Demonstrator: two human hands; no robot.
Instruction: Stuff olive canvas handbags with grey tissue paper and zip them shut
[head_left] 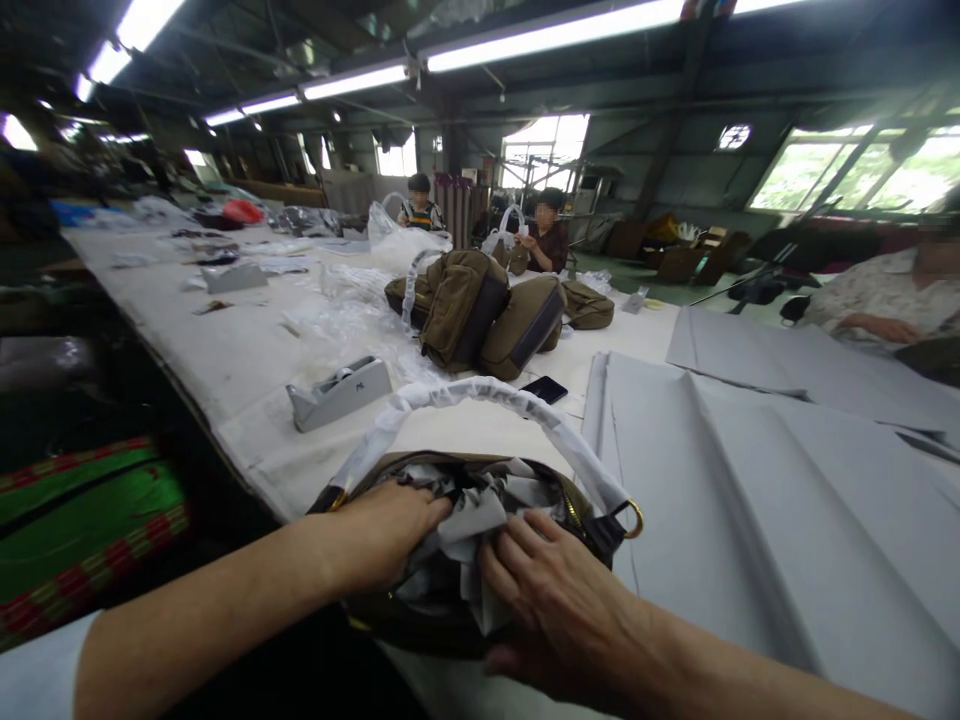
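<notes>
Bag (420,625): one, olive and dark, mouth unzipped, at the near edge of the white table (225,340), directly in front of the worker.
Handle (480,392): one, in white wrapping, arched over the far side of the mouth; one gold-coloured ring (636,520) plain at its right end.
Stuffing paper (480,510): pale, crumpled, inside the bag; pieces too tangled to count.
Left hand (394,525): one, fingers down in the mouth among the paper; from where I stand, I cannot tell whether they grip.
Right hand (551,580): one, fingers bent against the paper; closed on it or merely pressing, I cannot tell. The two hands are apart, paper between them.
Brown bags (465,305): at least four, heaped farther along the table.
Tape dispenser (345,395): one, grey, left of the handle.
Phone (545,389): one, dark, lying flat between heap and handle.
Paper sheets (750,480): several, large, overlapping, to the worker's right.
Clear plastic (352,310): one loose spread, left of the heap; pieces uncountable.
Co-workers (547,235): three, two beyond the heap, one at far right.
Green article (90,510): one, red-checked trim, low at the left.
</notes>
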